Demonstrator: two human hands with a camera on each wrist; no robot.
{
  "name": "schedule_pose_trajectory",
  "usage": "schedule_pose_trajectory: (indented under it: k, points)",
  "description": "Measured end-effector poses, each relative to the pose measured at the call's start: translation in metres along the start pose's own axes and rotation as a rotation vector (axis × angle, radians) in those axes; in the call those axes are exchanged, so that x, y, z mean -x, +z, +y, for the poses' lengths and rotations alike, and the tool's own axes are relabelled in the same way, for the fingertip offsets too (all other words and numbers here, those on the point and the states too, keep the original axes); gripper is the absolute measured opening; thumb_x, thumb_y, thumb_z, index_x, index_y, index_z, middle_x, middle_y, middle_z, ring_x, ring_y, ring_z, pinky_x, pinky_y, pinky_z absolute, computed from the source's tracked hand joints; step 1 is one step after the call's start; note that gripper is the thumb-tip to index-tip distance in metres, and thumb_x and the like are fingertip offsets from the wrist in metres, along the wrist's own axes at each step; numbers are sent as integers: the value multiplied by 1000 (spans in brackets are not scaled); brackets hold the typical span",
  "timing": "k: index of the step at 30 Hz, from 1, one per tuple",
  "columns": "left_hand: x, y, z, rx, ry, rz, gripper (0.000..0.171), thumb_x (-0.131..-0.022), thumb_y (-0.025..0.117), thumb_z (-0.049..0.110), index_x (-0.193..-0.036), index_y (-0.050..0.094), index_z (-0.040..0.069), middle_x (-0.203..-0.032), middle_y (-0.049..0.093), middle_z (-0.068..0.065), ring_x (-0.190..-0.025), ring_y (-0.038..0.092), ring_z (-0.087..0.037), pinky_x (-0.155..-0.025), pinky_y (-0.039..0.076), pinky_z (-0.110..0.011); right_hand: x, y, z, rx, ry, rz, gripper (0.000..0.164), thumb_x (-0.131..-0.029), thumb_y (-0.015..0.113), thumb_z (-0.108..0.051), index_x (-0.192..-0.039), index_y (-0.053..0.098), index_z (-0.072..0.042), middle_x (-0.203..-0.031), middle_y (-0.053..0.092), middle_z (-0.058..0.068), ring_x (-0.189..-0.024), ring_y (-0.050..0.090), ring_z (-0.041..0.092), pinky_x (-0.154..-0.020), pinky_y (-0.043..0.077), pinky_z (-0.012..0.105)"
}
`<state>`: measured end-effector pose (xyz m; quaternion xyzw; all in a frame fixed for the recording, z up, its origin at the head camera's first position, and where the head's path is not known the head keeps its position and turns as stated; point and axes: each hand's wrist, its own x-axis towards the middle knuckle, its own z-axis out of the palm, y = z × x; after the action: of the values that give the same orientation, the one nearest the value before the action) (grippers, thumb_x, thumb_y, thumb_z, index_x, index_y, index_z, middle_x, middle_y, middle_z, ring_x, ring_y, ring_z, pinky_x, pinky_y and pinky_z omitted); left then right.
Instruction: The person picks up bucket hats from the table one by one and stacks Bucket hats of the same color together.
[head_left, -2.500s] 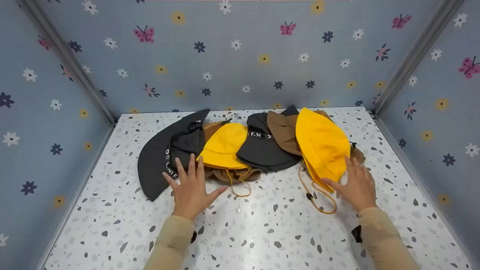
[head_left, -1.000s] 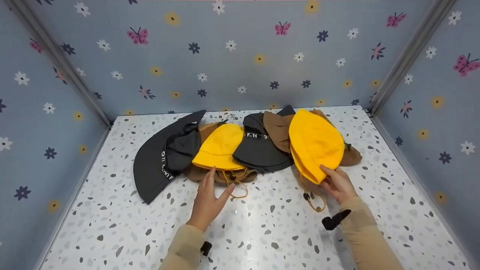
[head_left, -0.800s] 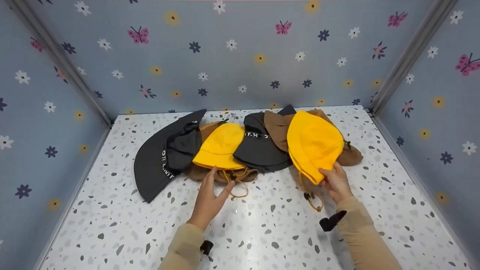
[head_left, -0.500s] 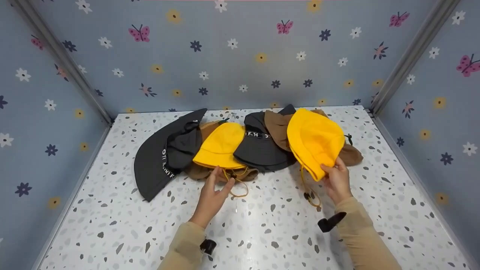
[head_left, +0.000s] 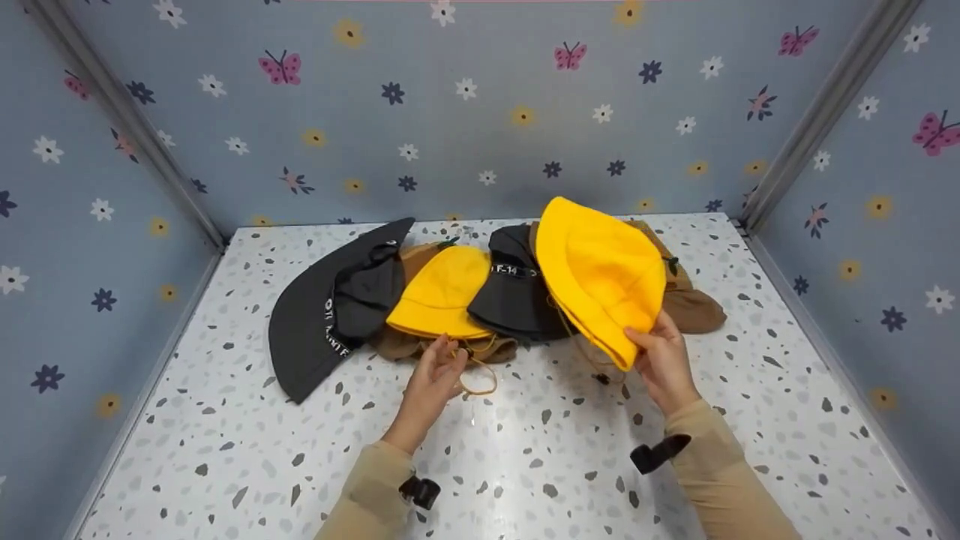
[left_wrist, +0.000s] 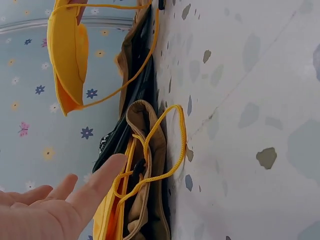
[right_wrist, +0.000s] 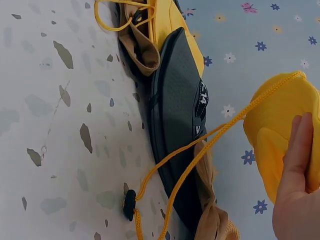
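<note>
My right hand pinches the brim of a yellow bucket hat, held tilted above the pile. Its yellow cord dangles below, and a black cord stopper shows in the right wrist view. The fingers of my left hand are loosely bent and hold nothing. They are close to the front brim of a second yellow bucket hat and its looped cord. That hat lies over a brown hat, beside a black hat with white lettering.
A wide-brimmed black hat lies at the left end of the row. More brown fabric hats lie at the right, partly covered. The speckled white tabletop is bounded by flower-patterned panels at the back and sides.
My right hand has taken hold of the right yellow bucket hat's brim, then lifted it up and leftward. My left hand has moved right and its fingers have drawn closer together.
</note>
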<state>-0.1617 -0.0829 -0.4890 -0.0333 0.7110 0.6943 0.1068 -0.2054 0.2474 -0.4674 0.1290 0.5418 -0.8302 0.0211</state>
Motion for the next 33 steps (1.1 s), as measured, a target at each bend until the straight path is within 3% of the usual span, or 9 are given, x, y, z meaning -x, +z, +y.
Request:
schedule_pose_trajectory:
  k: [10,18,22,27,30,33]
  points:
    - [1,4,6,209,-27,-68,72,-104,50,39,-157,17,4,-160,26,-21,-139,42,-39,-99,54,-43,6,7,6,17,9,-99,63,-96,49,10,-153,34,-13,-128,57,-2,-107,62,12,-91,55,26]
    - [-4,15,5,351,-66,-156,77,-102,50,46,-155,19,0,-158,31,-24,-138,44,-41,-98,54,-45,12,11,10,-19,-37,-123,49,-93,51,12,-132,56,-17,-114,66,0,-97,67,15,-82,58,28]
    - [-13,29,5,428,-121,-187,81,-101,50,49,-156,15,-1,-156,32,-26,-138,44,-42,-99,53,-47,14,13,9,-12,-37,-129,49,-94,51,12,-132,55,-17,-115,66,-1,-99,66,14,-84,57,27]
    - [-32,48,13,519,-225,-171,86,-98,53,53,-157,15,4,-153,36,-27,-133,49,-42,-98,53,-48,15,13,8,6,-18,-134,54,-94,50,11,-142,46,-13,-118,66,-1,-103,65,14,-87,57,28]
    - [-45,57,18,572,-251,-176,78,-98,53,53,-155,27,6,-146,46,-25,-122,60,-36,-94,56,-46,16,13,9,14,0,-134,57,-95,50,10,-146,42,-13,-120,64,-1,-105,65,14,-89,57,29]
    - [-55,62,22,628,-266,-190,61,-101,50,48,-147,44,8,-129,62,-19,-102,71,-25,-85,60,-40,18,11,10,17,18,-121,57,-94,50,10,-146,41,-13,-118,64,0,-103,66,15,-87,57,30]
